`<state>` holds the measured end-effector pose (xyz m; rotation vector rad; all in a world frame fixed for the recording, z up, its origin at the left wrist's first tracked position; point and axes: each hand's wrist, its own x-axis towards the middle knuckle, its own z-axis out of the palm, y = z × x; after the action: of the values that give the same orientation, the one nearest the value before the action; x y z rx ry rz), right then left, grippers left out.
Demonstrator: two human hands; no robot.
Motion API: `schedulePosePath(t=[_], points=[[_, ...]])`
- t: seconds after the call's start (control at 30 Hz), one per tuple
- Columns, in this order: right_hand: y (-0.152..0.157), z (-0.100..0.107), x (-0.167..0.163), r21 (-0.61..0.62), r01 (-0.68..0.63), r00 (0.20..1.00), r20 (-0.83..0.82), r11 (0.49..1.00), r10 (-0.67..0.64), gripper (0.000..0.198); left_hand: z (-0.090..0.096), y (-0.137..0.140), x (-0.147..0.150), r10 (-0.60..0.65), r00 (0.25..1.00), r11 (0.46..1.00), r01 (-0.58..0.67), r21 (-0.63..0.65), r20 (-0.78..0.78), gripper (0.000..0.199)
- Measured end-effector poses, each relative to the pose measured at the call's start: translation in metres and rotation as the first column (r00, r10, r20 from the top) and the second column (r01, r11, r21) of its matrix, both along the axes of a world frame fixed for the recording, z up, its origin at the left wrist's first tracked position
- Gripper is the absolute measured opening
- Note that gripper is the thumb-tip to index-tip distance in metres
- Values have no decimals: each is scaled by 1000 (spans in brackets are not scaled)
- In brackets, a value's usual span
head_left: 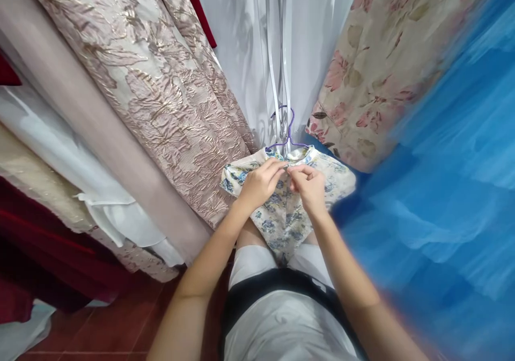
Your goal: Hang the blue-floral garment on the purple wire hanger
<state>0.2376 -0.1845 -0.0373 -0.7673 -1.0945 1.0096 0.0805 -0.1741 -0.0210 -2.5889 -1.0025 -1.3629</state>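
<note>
A short-sleeved white shirt [273, 219] with a blue floral print hangs on a purple hanger [290, 119] in front of my body. At the front opening just below its collar, my left hand [263, 181] pinches the fabric edge with its fingertips. Close beside it, my right hand [308, 184] pinches the other side of the opening. The fingertips of both hands nearly meet. Whatever small fastening lies between them is too small to make out.
Pink and gold brocade fabric [161, 93] hangs on the left, and white fabric [241, 44] with ribbons hangs behind the hanger. To the right are a floral cloth [370, 82] and blue fabric [442, 200]. Red floor tiles [108, 323] show at lower left.
</note>
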Motion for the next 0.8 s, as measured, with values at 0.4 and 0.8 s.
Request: schedulePosePath(t=[0.4, 0.8], points=[[14, -42, -8, -49, 9, 972, 237, 999, 3, 26, 25, 30, -19, 163, 949, 947, -228, 228, 270, 20], [-38, -123, -10, -241, -126, 930, 309, 962, 199, 14, -80, 79, -135, 402, 693, 916, -316, -248, 599, 47]])
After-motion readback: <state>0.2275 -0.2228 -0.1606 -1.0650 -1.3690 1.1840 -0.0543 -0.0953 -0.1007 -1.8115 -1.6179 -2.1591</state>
